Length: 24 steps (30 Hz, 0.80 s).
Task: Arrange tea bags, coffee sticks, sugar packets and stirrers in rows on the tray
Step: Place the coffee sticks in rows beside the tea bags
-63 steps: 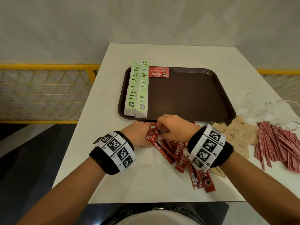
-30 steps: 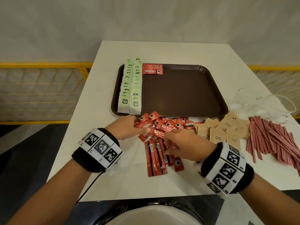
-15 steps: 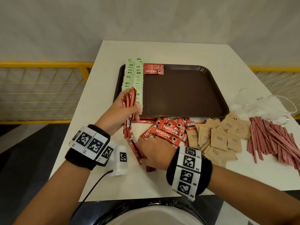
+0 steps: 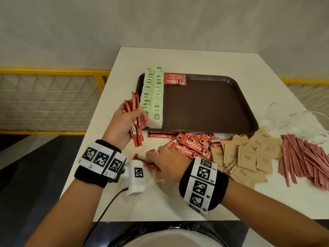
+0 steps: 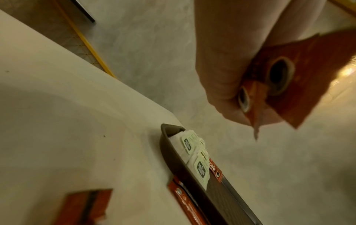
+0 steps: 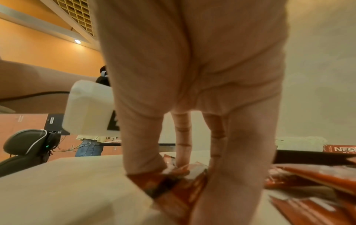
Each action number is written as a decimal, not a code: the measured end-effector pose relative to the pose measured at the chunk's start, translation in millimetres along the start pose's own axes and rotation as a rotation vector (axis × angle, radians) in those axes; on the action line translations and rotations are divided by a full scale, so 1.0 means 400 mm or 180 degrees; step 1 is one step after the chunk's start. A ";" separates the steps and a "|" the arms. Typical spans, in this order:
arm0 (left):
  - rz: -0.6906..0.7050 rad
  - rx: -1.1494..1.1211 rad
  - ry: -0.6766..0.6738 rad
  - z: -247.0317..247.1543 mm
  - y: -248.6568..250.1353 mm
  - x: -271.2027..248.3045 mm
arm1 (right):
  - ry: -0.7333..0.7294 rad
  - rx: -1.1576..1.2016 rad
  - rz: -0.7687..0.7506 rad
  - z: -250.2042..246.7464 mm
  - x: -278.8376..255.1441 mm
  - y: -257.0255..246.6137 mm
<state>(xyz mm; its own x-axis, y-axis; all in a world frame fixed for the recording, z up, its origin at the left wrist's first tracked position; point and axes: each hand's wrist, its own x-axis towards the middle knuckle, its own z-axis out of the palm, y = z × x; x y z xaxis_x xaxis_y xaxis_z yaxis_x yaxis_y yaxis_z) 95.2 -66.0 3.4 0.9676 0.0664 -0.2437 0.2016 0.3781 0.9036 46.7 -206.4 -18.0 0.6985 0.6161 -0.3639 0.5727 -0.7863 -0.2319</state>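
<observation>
My left hand (image 4: 126,120) grips an upright bunch of red coffee sticks (image 4: 134,118) just left of the brown tray (image 4: 204,104); the wrist view shows the bunch (image 5: 285,85) in the curled fingers. My right hand (image 4: 165,164) lies low on the table, thumb and fingers pinching more red sticks (image 6: 179,181) near the front edge. On the tray, two rows of green tea bags (image 4: 154,93) run down the left side, with a few coffee sticks (image 4: 175,79) at the far end. A loose pile of coffee sticks (image 4: 190,145) lies before the tray.
Brown sugar packets (image 4: 247,157) and red-striped stirrers (image 4: 306,157) lie on the white table (image 4: 160,202) to the right. Clear glass cups (image 4: 293,120) stand at the right edge. A yellow railing (image 4: 53,97) runs along the left, beyond the table.
My left hand has risen from the pile with a bunch of coffee sticks to beside the tray. My right hand slid left and nearer, onto the sticks lying by the front edge.
</observation>
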 end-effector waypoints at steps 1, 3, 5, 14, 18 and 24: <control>-0.0026 -0.0074 -0.0031 -0.004 0.001 0.000 | 0.0059 -0.0017 0.0012 0.001 0.001 -0.001; -0.0124 -0.0313 -0.0139 -0.006 0.004 -0.002 | 0.0113 -0.0059 0.0046 0.001 0.004 -0.001; -0.0238 -0.0547 -0.0207 -0.008 0.008 -0.006 | 0.0151 -0.0011 0.0076 -0.004 0.006 0.010; -0.0203 -0.0558 0.0196 -0.057 -0.003 -0.002 | 0.0767 0.2800 0.0473 -0.113 -0.023 0.112; -0.0223 -0.0227 -0.0235 -0.015 -0.017 -0.012 | 0.0982 0.3754 0.0304 -0.148 -0.003 0.136; -0.0444 -0.0202 -0.0510 0.030 -0.035 0.005 | 0.1082 0.4370 -0.0054 -0.143 0.030 0.121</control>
<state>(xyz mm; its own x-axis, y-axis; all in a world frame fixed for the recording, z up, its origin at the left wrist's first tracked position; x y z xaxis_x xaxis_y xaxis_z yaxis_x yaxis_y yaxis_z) 96.2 -82.1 -5.7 0.9439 -0.1363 -0.3009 0.3300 0.4310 0.8399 107.3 -234.3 18.1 0.8765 0.4518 -0.1660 -0.1473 -0.0765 -0.9861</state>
